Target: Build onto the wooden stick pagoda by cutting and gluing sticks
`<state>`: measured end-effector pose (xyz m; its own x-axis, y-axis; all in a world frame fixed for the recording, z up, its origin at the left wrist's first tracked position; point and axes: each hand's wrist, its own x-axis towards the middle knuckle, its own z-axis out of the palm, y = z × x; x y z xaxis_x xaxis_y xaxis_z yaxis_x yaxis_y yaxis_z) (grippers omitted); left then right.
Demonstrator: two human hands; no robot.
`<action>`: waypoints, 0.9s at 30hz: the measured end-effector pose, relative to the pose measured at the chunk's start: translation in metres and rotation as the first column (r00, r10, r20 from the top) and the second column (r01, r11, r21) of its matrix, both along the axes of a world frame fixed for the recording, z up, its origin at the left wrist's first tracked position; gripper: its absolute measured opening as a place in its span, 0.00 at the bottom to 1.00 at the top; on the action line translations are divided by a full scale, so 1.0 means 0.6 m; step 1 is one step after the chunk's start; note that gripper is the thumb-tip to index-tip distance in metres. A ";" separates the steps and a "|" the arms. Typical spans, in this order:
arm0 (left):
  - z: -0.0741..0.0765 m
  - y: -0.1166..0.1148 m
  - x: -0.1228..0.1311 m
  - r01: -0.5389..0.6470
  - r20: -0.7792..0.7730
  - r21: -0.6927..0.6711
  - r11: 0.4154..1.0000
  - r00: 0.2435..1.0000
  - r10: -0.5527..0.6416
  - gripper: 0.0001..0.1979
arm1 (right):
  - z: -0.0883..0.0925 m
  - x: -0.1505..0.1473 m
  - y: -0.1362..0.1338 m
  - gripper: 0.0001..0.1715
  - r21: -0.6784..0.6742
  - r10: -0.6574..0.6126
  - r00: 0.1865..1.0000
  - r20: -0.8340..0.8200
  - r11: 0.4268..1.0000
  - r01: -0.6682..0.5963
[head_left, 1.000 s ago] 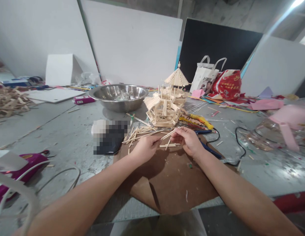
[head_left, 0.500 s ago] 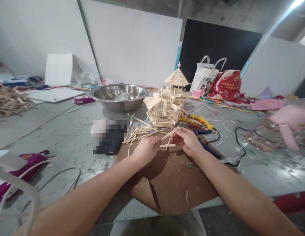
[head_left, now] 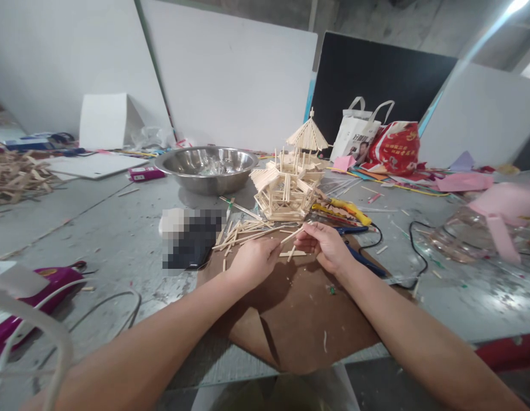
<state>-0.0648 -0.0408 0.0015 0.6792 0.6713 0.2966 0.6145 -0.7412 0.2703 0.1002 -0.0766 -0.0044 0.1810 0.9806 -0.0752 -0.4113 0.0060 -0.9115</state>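
Note:
Between my two hands a thin pale wooden stick (head_left: 291,236) slants up to the right, above a brown sheet (head_left: 307,308). My left hand (head_left: 257,260) pinches its lower end, and the fingers of my right hand (head_left: 322,242) close on its upper end. Just beyond them stands a pavilion model (head_left: 286,194) built of such sticks, with a pointed roof. Several loose sticks (head_left: 239,233) lie to the left of it, and a few short pieces rest under my hands. My fingertips partly hide the held stick.
A steel basin (head_left: 207,171) stands behind on the left. Right of the model lie yellow-handled pliers (head_left: 352,211) and a blue-handled tool (head_left: 363,260) beside a black cable. A blurred-out dark phone-like object (head_left: 194,240) sits left. Bags (head_left: 395,148) and paper scraps fill the back right.

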 end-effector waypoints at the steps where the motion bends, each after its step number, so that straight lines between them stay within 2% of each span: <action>1: -0.001 0.000 0.000 -0.002 -0.009 0.016 1.000 1.000 0.002 0.15 | 0.000 0.000 0.000 0.11 -0.002 0.001 1.000 -0.003 1.000 -0.001; 11: -0.004 0.000 -0.002 0.005 -0.108 0.132 0.991 0.994 0.010 0.16 | 0.004 -0.003 -0.001 0.10 -0.025 0.004 1.000 -0.007 1.000 -0.004; 15: -0.005 0.001 -0.004 -0.016 -0.101 0.170 0.985 0.994 0.033 0.15 | 0.005 -0.002 -0.001 0.11 -0.030 -0.003 1.000 -0.005 1.000 0.003; 19: -0.007 0.000 -0.004 -0.076 -0.067 0.183 0.980 0.994 0.090 0.14 | 0.003 -0.002 -0.001 0.11 -0.035 -0.015 1.000 -0.003 0.999 0.015; 24: -0.009 0.001 -0.005 -0.062 -0.113 0.203 0.977 0.990 0.086 0.13 | -0.003 0.002 0.003 0.12 -0.029 -0.010 1.000 0.022 1.000 0.010; 27: -0.007 0.006 -0.006 -0.097 -0.102 0.158 0.983 0.988 0.114 0.14 | -0.010 0.009 0.009 0.13 -0.025 -0.043 0.995 0.091 0.999 0.045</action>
